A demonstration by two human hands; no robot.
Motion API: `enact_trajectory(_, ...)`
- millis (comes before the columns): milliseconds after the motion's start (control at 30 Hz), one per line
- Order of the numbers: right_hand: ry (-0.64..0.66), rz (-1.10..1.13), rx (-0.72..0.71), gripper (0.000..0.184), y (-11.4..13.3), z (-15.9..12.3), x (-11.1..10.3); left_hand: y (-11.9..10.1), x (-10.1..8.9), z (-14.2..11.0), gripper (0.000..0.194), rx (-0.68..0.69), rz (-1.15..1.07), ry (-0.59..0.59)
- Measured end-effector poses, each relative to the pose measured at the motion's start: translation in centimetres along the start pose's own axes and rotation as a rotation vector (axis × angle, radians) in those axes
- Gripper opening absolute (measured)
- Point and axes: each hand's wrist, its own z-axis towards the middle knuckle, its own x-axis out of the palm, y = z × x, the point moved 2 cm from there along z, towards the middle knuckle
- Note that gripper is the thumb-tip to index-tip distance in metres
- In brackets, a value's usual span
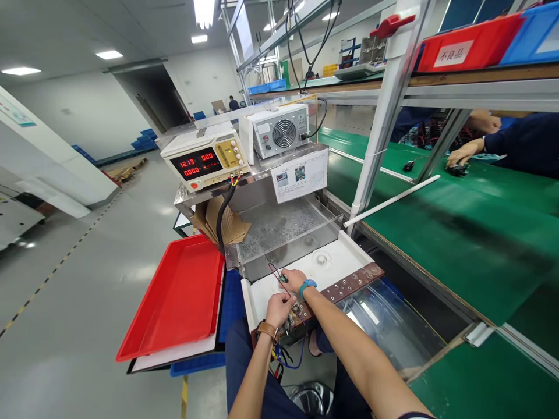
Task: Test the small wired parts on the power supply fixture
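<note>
My right hand (293, 280), with a blue band at the wrist, rests on the white platform (340, 259) and its fingers pinch a small green-and-black part (283, 279) with thin red wires (274, 270). My left hand (278, 309), wearing a brown strap, is curled just below it at the platform's front edge, next to a brown terminal strip (349, 285) and a dark block with wires (290, 331). What the left fingers hold is hidden.
A clear water tank (283, 233) stands behind the platform. A power supply with a red display (205, 158) and a fan unit (279, 134) sit above. A red tray (179, 294) lies at left. A green conveyor (458, 227) runs at right, where another person's hands (460, 154) work.
</note>
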Motion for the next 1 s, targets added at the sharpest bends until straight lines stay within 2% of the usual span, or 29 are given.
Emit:
enact_trajectory(200,0.007,0.018,0.005,0.038,0.1,-0.1,-0.2,-0.1,0.1,0.0,0.032,-0.022,-0.017,-0.009)
enact_trajectory(500,-0.054,0.061,0.019,0.031,0.5,-0.1,0.5,-0.9,-0.1,-0.6,0.030,-0.032,-0.057,-0.092)
enact_trajectory(733,-0.080,0.087,0.008,0.026,1.5,-0.6,-0.7,-0.6,-0.1,-0.6,0.033,-0.002,-0.072,-0.123)
enact_trajectory(800,-0.135,0.107,-0.017,0.024,1.9,-0.9,-1.5,-0.8,-0.2,-0.7,0.035,0.007,-0.071,-0.134)
enact_trajectory(900,-0.312,0.233,0.038,0.025,1.0,-1.4,-4.0,-2.3,-0.7,-0.8,0.040,0.066,-0.149,-0.173)
enact_trajectory(1000,-0.602,0.442,0.172,0.029,-3.4,-2.8,-8.5,-4.9,-1.3,-0.8,0.050,0.124,-0.323,-0.183)
